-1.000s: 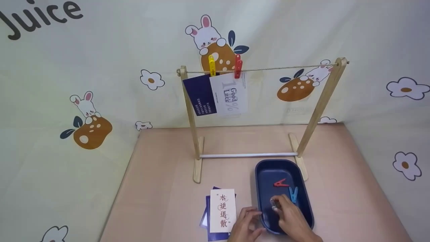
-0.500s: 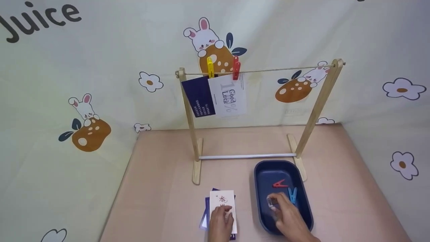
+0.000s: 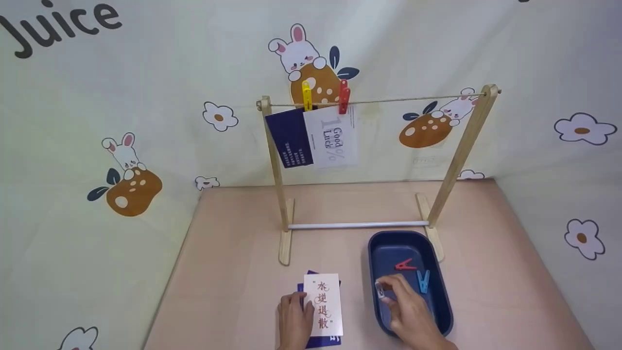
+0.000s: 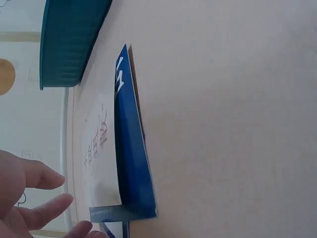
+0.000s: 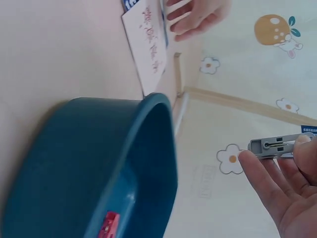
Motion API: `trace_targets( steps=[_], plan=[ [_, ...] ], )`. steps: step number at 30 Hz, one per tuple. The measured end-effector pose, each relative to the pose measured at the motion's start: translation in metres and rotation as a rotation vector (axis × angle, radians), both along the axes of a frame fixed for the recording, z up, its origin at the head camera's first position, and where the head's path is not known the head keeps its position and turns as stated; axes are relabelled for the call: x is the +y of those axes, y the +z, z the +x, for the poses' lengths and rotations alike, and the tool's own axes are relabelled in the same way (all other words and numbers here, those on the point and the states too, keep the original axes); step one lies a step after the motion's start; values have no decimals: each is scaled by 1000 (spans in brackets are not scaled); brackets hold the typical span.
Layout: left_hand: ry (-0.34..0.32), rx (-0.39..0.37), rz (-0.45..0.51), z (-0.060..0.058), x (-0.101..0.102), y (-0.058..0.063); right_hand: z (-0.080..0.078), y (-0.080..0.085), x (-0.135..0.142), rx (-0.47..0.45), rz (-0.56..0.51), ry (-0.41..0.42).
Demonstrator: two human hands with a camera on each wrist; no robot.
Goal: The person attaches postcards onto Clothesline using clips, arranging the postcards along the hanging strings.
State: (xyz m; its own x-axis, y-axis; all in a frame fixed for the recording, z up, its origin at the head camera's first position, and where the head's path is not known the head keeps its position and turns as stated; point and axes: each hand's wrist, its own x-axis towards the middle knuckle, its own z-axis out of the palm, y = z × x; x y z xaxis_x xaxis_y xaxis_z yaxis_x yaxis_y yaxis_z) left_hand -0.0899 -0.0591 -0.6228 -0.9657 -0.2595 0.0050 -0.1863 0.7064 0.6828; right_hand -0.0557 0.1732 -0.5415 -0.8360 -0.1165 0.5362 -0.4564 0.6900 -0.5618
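Observation:
My right hand [image 3: 410,311] pinches a grey clothespin [image 5: 277,145] between thumb and fingers, over the left side of a dark blue tray [image 3: 371,265]. Inside the tray lie a red clothespin [image 3: 405,265] and a light blue clothespin [image 3: 423,282]. My left hand [image 3: 295,318] is at the left edge of a small stack of cards; in the left wrist view its fingers are spread, with nothing between them. On top of that stack is a white card [image 3: 323,321] with red characters, and a blue card [image 4: 133,163] shows beneath it.
Behind the tray stands a wooden rack [image 3: 277,180] with a string [image 3: 408,100] across its top. A yellow clothespin [image 3: 306,96] and a red one hold a dark blue card [image 3: 289,138] and a white "Good Luck" card [image 3: 330,141] there. A printed cloth hangs behind.
My left hand has left the tray's side, passed over the cards and come to their left edge. My right hand has shifted slightly left with the grey clothespin.

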Motion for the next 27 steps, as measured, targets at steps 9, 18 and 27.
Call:
trace_targets(
  steps=[9, 18, 27],
  plan=[
    [47, -144, 1, -8, 0, -6, 6, 4, -10, -36, -37, 32],
    [67, -217, -49, -11, 3, -5, 15, -10, -18, -156, -84, 87],
    [85, -235, 45, -22, -5, 0, 17, -9, -18, -279, -87, 118]
  ],
)
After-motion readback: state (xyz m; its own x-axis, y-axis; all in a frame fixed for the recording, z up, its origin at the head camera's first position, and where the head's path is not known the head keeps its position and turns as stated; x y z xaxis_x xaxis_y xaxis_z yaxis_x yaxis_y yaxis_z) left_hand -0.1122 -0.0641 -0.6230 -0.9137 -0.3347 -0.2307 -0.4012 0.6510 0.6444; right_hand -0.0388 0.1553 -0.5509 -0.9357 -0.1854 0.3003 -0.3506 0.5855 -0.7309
